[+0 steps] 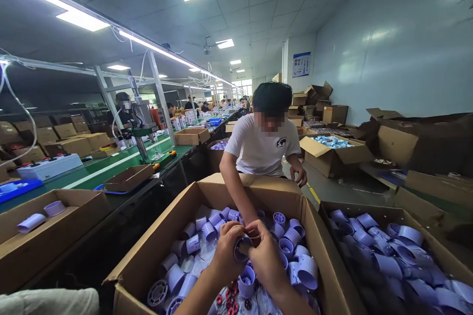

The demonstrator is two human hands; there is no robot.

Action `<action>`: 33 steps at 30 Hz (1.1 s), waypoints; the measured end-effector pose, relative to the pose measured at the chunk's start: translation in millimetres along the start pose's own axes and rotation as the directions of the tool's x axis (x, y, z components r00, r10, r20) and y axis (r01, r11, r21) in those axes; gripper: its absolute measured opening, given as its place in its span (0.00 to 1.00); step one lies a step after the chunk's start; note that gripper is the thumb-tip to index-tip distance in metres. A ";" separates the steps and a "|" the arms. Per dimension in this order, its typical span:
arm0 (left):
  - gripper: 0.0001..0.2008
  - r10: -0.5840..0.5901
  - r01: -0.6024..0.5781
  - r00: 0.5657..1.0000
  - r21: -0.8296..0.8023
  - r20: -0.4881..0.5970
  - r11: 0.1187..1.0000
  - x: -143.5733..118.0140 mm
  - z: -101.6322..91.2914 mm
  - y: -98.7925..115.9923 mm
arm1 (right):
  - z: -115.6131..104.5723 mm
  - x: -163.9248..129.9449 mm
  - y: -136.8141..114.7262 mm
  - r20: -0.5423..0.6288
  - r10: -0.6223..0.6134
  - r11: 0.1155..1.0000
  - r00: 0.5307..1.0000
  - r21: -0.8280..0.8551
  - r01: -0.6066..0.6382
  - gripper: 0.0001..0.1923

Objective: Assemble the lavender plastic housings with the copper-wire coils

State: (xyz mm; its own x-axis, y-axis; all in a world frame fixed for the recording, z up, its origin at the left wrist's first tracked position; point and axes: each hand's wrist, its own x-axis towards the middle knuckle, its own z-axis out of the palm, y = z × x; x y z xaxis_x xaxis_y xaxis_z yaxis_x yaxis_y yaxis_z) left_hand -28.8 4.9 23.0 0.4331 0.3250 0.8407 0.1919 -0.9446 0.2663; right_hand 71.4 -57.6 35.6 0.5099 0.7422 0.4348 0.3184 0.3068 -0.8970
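Both hands meet over the middle of a large open brown cardboard box [148, 256] filled with pale lilac plastic cylindrical housings [295, 266]. The left hand [225, 251] and the right hand [268, 256] are curled together around one small lilac plastic round part [242, 247], fingers closed on it from either side, so it sits above the heap, well inside the box walls. Red ring-shaped pieces [229, 300] lie in the box just below the wrists. Across the far rim a person in a white T-shirt [264, 147] leans in, one forearm reaching down to the parts just beyond the hands, so room on that side is tight. To the right, a second open cardboard box [417, 219] of the same lilac parts stands edge to edge with the first. To the left runs a long green bench [111, 165] with smaller cardboard boxes, its dark edge close along the box flap. Open grey floor [332, 187] shows only beyond the right boxes.
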 end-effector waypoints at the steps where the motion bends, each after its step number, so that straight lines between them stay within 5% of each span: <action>1: 0.17 0.014 -0.014 1.000 0.011 0.017 1.000 0.7 -0.7 -0.2 | -0.6 1.1 -0.3 0.038 0.039 0.998 0.999 0.039 -0.040 0.10; 9: 0.16 0.065 -0.072 0.981 0.028 0.181 0.997 7.0 -7.9 -0.5 | -4.3 6.3 -2.8 0.059 0.135 0.989 0.989 -0.073 -0.130 0.11; 16: 0.14 -0.007 -0.026 0.958 0.114 0.286 0.993 4.1 -9.1 -1.5 | 4.9 8.8 6.7 0.086 0.362 0.927 0.928 0.071 -0.368 0.07; 24: 0.15 -0.018 -0.001 0.988 0.122 0.155 0.993 -3.2 -7.6 -13.3 | 11.3 1.9 -1.2 0.073 0.267 0.955 0.961 0.113 -0.274 0.11; 33: 0.14 -0.003 -0.003 0.984 0.032 0.178 0.999 -3.7 -4.6 -12.7 | 18.3 8.2 24.7 0.116 0.324 0.931 0.939 0.139 -0.338 0.13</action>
State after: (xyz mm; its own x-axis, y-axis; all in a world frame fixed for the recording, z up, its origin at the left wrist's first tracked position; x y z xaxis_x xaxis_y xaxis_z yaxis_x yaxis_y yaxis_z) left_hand -36.9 15.5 18.6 0.5822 0.3308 0.7427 0.2187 -0.9435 0.2488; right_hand 68.8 -33.0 15.6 0.4894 0.8653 0.1083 0.0122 0.1173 -0.9930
